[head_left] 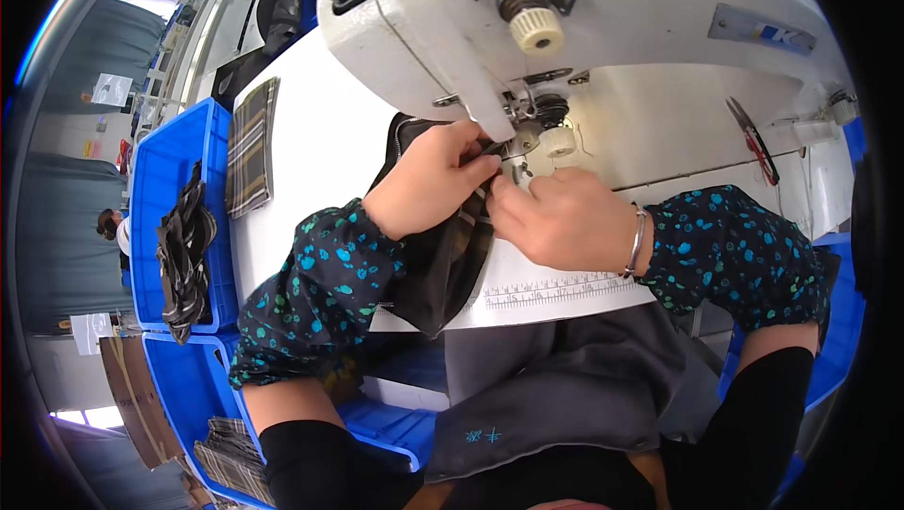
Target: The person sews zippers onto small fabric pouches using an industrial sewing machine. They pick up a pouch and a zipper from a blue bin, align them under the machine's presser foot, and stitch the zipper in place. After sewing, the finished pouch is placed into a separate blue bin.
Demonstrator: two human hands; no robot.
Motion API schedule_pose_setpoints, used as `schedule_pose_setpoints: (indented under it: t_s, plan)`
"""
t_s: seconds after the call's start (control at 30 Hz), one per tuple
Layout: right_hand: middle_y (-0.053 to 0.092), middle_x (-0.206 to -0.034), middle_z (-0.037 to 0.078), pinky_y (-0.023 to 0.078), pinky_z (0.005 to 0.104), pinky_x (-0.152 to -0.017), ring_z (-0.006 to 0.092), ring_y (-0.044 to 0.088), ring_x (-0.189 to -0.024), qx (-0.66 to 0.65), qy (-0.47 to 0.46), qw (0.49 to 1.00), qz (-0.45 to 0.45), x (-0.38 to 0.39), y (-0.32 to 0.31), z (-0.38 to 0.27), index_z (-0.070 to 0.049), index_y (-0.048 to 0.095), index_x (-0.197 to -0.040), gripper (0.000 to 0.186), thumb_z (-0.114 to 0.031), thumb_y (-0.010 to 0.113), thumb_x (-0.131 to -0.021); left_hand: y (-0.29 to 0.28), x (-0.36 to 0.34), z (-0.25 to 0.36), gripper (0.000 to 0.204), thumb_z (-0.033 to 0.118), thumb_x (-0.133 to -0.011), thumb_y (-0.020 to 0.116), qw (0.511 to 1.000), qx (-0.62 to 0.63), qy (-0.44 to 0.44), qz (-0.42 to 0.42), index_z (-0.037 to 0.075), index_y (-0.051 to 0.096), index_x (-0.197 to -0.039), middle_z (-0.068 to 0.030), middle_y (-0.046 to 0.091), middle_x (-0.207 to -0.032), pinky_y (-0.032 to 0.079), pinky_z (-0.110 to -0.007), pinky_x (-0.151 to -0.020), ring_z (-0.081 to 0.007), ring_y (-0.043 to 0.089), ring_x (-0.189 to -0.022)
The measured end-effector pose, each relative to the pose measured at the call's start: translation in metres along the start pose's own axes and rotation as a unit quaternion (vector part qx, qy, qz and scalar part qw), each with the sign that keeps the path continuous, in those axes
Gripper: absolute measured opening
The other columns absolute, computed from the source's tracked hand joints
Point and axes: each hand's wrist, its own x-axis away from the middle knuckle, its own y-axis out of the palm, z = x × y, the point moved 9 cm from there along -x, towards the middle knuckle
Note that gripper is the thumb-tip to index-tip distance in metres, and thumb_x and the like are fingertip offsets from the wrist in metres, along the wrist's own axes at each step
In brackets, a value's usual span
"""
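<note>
A dark brown piece of fabric [428, 289], with plaid showing on part of it and a zipper-like edge at its far left, lies under the white sewing machine's [405, 48] head. Close to the needle area, my left hand [428, 176] pinches the fabric between thumb and fingers. Just to its right, my right hand [560, 218] has its fingers closed on the fabric's edge; the fingertips of both hands nearly meet. Exactly what lies between the right fingertips is partly hidden. The fabric's near corner hangs at the table's front edge.
A folded plaid piece [251, 147] lies at the table's left. Blue bins [179, 138] with crumpled and stacked fabric stand beyond it. Red-handled scissors [753, 147] rest on the right. A ruler strip [556, 293] runs along the front edge. Another blue bin [847, 322] is at right.
</note>
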Motion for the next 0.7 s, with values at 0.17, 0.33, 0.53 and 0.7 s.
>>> schedule_pose_setpoints:
  t_s: [0.17,0.33,0.53,0.7]
  plan:
    - [0.064,-0.083,0.008,0.047,0.029,-0.05,0.0152,0.06,-0.058,-0.001,-0.055,0.998,-0.04,-0.001,0.014,-0.01,-0.005,0.071,-0.083,0.018,-0.019,0.067,-0.075,0.006,0.008,-0.015,0.027,0.015,-0.09,0.073,0.998,-0.038,-0.021,0.044,-0.007,0.069,-0.105,-0.0198,0.065,-0.074,0.051,-0.038,-0.062,-0.0265,0.062,-0.064]
    - [0.061,-0.068,0.013,0.05,0.0327,-0.043,0.0207,0.063,-0.052,-0.057,-0.077,0.995,-0.014,-0.001,0.01,-0.013,-0.002,0.071,-0.076,0.017,-0.018,0.068,-0.073,-0.008,0.005,0.029,0.024,0.001,-0.081,0.067,0.938,-0.321,0.085,0.098,0.006,0.077,-0.102,-0.0151,0.072,-0.094,0.055,-0.037,-0.063,-0.0333,0.066,-0.067]
    - [0.065,-0.07,0.017,0.049,0.0316,-0.042,0.0195,0.064,-0.052,-0.05,-0.08,0.995,0.02,0.005,0.006,-0.023,-0.001,0.07,-0.075,0.018,-0.019,0.068,-0.071,0.013,0.019,0.044,0.006,0.009,-0.082,0.072,0.896,-0.404,0.126,0.136,0.006,0.072,-0.086,-0.0087,0.066,-0.091,0.055,-0.043,-0.06,-0.0333,0.067,-0.068]
    - [0.07,-0.078,0.021,0.047,0.0289,-0.044,0.0182,0.063,-0.053,-0.031,-0.084,0.996,-0.002,0.005,0.003,-0.026,-0.001,0.072,-0.076,0.019,-0.019,0.068,-0.072,0.01,0.029,0.062,0.016,0.009,-0.082,0.073,0.881,-0.396,0.178,0.19,0.008,0.077,-0.098,-0.0055,0.067,-0.093,0.056,-0.042,-0.068,-0.0314,0.068,-0.081]
